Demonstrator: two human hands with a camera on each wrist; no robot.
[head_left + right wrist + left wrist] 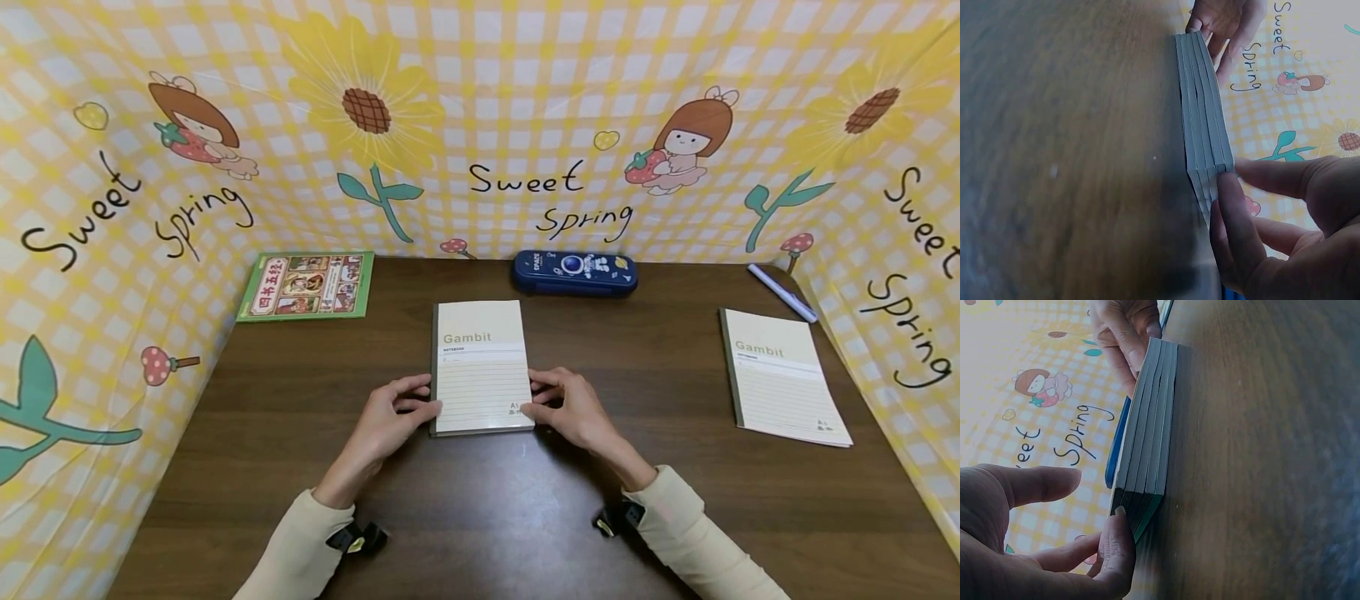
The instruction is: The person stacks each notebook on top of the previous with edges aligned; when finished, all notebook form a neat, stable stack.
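A stack of several cream Gambit notebooks (483,358) with dark spines lies flat at the middle of the table. At its left side, my left hand (390,417) touches the spine edge with its fingertips. The left wrist view shows the thumb (1054,484) held apart from the stack (1144,431). My right hand (577,408) touches the opposite side near the front corner. Fingertips press the page edges in the right wrist view, and the thumb (1272,175) lies by the top edge of the stack (1204,106).
Another Gambit notebook (783,375) lies at the right, with a light purple pen-like stick (782,293) behind it. A navy space-themed pencil case (575,273) stands at the back. A green-bordered picture book (306,286) lies back left. Yellow checked cloth (495,92) walls the table.
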